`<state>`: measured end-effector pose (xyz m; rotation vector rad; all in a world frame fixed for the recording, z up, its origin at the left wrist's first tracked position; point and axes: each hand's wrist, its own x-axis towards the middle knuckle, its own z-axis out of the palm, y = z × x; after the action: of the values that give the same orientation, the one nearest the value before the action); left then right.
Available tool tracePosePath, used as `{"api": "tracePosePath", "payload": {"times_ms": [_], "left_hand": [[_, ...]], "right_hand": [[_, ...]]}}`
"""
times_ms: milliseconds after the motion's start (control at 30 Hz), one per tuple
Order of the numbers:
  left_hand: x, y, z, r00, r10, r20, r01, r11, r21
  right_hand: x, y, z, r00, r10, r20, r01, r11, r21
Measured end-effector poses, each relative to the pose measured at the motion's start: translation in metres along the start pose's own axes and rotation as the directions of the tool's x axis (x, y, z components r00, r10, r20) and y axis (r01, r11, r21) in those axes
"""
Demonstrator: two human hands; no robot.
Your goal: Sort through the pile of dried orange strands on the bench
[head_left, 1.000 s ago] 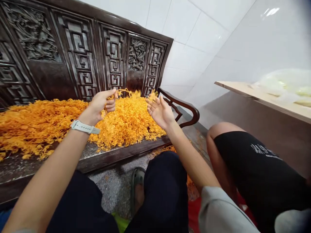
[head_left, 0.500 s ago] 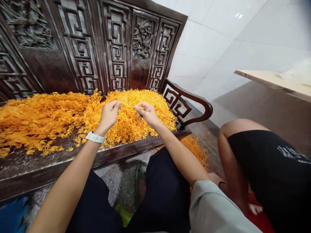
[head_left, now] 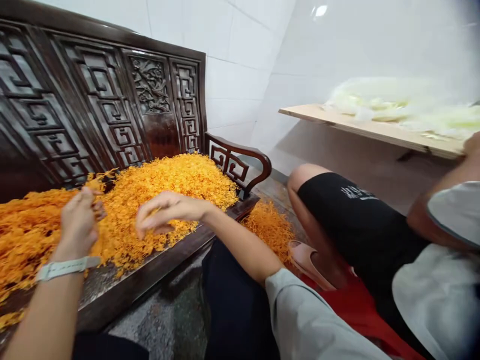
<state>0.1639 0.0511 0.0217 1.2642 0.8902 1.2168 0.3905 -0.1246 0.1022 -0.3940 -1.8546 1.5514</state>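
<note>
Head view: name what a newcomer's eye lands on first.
A bright orange heap of strands covers the seat of the dark carved bench, with the left hand and right hand over its front. More strands lie on the floor beside another person's knee, at right.

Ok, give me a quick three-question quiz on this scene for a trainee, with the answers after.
1. True or false: the white watch sits on the left hand's wrist.
2. Where, besides the carved bench, do orange strands lie? A: on the floor by its armrest. B: on the wooden board. C: in a bucket.
3. Fill in: the person crouching alongside wears ___ shorts.
Key: 1 true; 2 A; 3 black.
</note>
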Motion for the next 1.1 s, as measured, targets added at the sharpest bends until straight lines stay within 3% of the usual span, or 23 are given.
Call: {"api": "tracePosePath", "payload": {"times_ms": [67,100,167,200,233,267,300,367,433,500,567,700,800,867,933,1000,1100], "left_hand": [[-0.015,0.008,0.028,1.0,0.019,-0.001,-0.019,1.0,-0.023],[-0.019,0.011,0.042,0.999,0.035,0.017,-0.035,0.999,-0.004],[-0.025,0.017,0.065,0.995,0.059,0.082,-0.06,0.998,0.008],[-0.026,0.019,0.074,0.99,0.077,0.121,-0.079,0.997,0.015],[-0.028,0.021,0.082,0.984,0.094,0.149,-0.098,0.995,0.018],[-0.029,0.022,0.088,0.977,0.113,0.18,-0.119,0.993,0.026],[-0.031,0.023,0.093,0.969,0.135,0.205,-0.147,0.988,0.042],[-0.035,0.023,0.101,0.953,0.183,0.241,-0.21,0.973,0.093],[-0.038,0.02,0.106,0.94,0.228,0.253,-0.271,0.95,0.152],[-0.04,0.017,0.108,0.923,0.267,0.275,-0.329,0.92,0.213],[-0.04,0.015,0.106,0.884,0.305,0.354,-0.415,0.86,0.296],[-0.039,0.016,0.095,0.766,0.344,0.543,-0.627,0.585,0.514],[-0.043,0.018,0.09,0.712,0.304,0.633,-0.701,0.367,0.612],[-0.047,0.017,0.09,0.69,0.271,0.671,-0.724,0.289,0.627],[-0.053,0.015,0.093,0.673,0.273,0.687,-0.739,0.285,0.611],[-0.058,0.012,0.099,0.675,0.315,0.668,-0.736,0.351,0.579],[-0.067,0.009,0.106,0.729,0.381,0.568,-0.68,0.494,0.542]], "right_hand": [[-0.01,0.009,-0.037,0.97,-0.078,-0.231,0.124,0.974,0.19],[-0.013,0.016,-0.054,0.902,-0.091,-0.423,0.221,0.937,0.272],[-0.016,0.033,-0.078,0.651,0.084,-0.754,0.336,0.859,0.386],[-0.016,0.041,-0.086,0.516,0.211,-0.83,0.348,0.834,0.428],[-0.017,0.047,-0.09,0.412,0.325,-0.851,0.328,0.819,0.472],[-0.017,0.052,-0.092,0.35,0.411,-0.842,0.295,0.805,0.515],[-0.018,0.056,-0.092,0.327,0.448,-0.832,0.268,0.8,0.536],[-0.019,0.056,-0.089,0.354,0.373,-0.858,0.246,0.848,0.47],[-0.02,0.051,-0.084,0.405,0.211,-0.89,0.211,0.925,0.316],[-0.02,0.045,-0.08,0.502,0.096,-0.859,0.143,0.971,0.192],[-0.021,0.041,-0.078,0.591,0.088,-0.802,0.058,0.987,0.151],[-0.024,0.041,-0.076,0.669,0.091,-0.737,-0.107,0.994,0.025],[-0.028,0.041,-0.075,0.718,0.054,-0.694,-0.183,0.977,-0.113],[-0.029,0.043,-0.074,0.715,-0.009,-0.699,-0.179,0.965,-0.194],[-0.028,0.048,-0.074,0.691,-0.061,-0.72,-0.135,0.968,-0.212],[-0.025,0.055,-0.075,0.656,-0.08,-0.75,-0.065,0.985,-0.161],[-0.021,0.063,-0.086,0.583,-0.08,-0.809,0.056,0.997,-0.058]]}}
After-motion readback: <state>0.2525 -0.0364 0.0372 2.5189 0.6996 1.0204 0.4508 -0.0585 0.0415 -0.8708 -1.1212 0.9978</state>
